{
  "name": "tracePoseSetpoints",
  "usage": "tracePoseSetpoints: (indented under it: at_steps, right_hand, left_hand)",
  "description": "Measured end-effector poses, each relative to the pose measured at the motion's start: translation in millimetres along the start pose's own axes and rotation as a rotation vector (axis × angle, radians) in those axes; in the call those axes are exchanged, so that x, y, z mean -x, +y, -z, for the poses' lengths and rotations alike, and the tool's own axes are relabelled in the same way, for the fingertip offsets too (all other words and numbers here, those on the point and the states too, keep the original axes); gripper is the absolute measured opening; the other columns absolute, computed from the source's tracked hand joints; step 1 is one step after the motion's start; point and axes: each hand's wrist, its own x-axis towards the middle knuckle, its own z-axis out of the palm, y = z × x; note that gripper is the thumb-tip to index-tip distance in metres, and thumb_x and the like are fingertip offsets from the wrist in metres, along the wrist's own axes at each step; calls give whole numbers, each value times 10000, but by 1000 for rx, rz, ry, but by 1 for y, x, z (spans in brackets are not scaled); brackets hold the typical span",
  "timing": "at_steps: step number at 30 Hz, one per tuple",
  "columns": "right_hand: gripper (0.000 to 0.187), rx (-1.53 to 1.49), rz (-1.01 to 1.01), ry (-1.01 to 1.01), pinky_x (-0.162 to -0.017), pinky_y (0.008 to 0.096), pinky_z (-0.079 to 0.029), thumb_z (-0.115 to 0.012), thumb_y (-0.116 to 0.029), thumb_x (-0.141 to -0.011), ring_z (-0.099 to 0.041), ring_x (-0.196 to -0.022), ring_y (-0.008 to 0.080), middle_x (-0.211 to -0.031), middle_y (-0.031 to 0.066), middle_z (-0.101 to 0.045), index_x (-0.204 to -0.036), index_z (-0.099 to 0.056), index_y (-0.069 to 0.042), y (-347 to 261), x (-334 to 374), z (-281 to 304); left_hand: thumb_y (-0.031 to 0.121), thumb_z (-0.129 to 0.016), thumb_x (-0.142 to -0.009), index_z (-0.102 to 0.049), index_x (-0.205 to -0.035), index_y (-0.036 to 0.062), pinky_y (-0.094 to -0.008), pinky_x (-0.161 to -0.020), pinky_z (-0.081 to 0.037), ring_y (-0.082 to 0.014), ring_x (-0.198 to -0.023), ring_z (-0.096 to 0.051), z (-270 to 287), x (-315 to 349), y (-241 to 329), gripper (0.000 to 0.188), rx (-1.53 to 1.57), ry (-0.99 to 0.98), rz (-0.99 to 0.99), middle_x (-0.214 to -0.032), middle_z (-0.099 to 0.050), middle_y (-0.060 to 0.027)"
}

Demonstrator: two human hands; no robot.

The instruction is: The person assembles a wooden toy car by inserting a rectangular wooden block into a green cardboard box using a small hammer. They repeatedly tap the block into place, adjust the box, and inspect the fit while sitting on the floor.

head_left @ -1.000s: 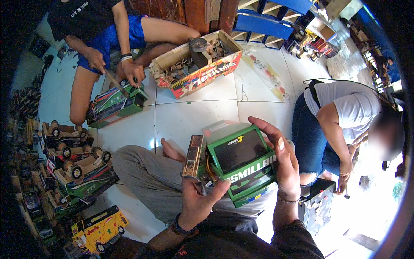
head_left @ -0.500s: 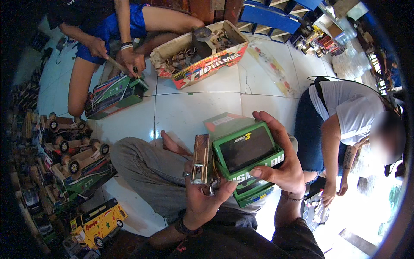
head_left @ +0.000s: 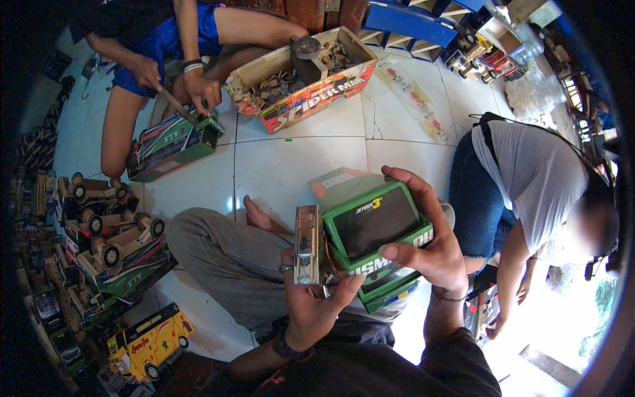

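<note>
Above my lap, a green toy bus [head_left: 372, 228] with a dark windscreen and white lettering is tilted so that its front faces me. My right hand [head_left: 433, 255] is closed round its right side, thumb across the front and fingers over the far edge. Closed on a shiny metal staple gun [head_left: 306, 248], my left hand [head_left: 314, 308] stays close to the bus's left side. The left thumb reaches the bus's lower front corner. Part of the staple gun's handle is hidden in my palm.
Across from me a person works with a tool on another green toy bus [head_left: 175, 147]. A wooden box [head_left: 317, 99] holds scraps. At left are stacked toy vehicles [head_left: 109, 231] and a yellow toy truck [head_left: 155, 344]. A person in a white shirt [head_left: 529, 159] bends over at right.
The bus and staple gun shift very slightly left in the picture, and my grips stay the same. At right, the person in white leans and reaches lower.
</note>
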Motion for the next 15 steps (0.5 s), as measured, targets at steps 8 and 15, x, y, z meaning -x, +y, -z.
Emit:
tracePoseSetpoints:
  at_steps: [8,15]
  right_hand:
    - [973,-17,-57,66,-1158,369,-325,-852,-113,-697,-450,-1373,256,-1533,164,-400,-1512,-340,28,-4,0,-6]
    - [971,9,-59,59,-1157,374,-331,-856,-126,-697,-448,-1377,256,-1538,170,-398,-1507,-345,33,-3,0,-9]
  left_hand:
    - [182,-713,-952,-342,-1449,-1,-359,-1021,-463,-188,-1225,-543,6,-11,4,647,-16,41,-37,-1331,-529,-121]
    - [210,-640,-1015,-336,-1515,-12,-380,-1159,-317,-208,-1364,-444,17,-27,6,626,101,87,281,-1465,-488,-108]
